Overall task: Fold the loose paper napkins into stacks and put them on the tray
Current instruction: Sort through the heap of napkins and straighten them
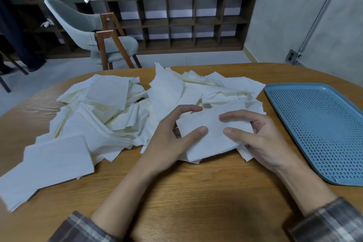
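Your left hand [170,141] and right hand [263,141] grip the napkin stack [212,143]. Thumbs lie on top, fingers curl round its edges.

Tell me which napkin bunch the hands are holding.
The small folded stack at centre: left hand and right hand grip its two ends. The other heaps lie untouched.

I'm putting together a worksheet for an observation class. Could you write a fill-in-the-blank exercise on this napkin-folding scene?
The perforated tray is coloured ___. It lies to the ___ of the right hand. Together with the left hand, that hand grips a folded napkin stack, so the hands holding it number ___.
Missing words: blue; right; two.
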